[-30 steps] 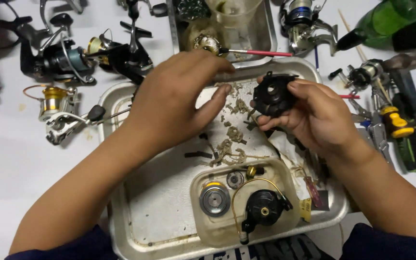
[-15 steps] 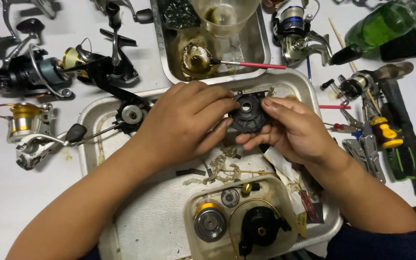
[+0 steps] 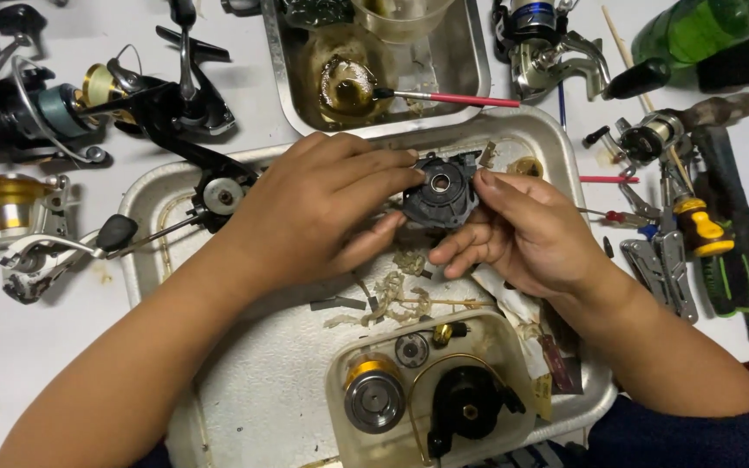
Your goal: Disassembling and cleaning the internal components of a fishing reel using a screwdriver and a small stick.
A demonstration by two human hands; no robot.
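Both hands hold a black round fishing-reel housing part (image 3: 440,189) above a metal tray (image 3: 158,195). My left hand (image 3: 322,212) grips its left side with fingers over the top. My right hand (image 3: 522,230) supports its right side and underside. A bearing hole shows in the part's middle. Under the hands lie dirty scraps and small parts on the tray.
A clear tub (image 3: 357,364) at the tray's front holds a gold spool (image 3: 373,394) and a black reel part (image 3: 465,407). A second tray (image 3: 470,65) with a red brush (image 3: 452,98) sits behind. Spinning reels (image 3: 28,104) lie left; screwdriver (image 3: 695,225), pliers and a green bottle (image 3: 695,30) right.
The view has shifted so the trays sit lower in the frame. My left hand has come onto the black part, which now faces the camera between both hands.
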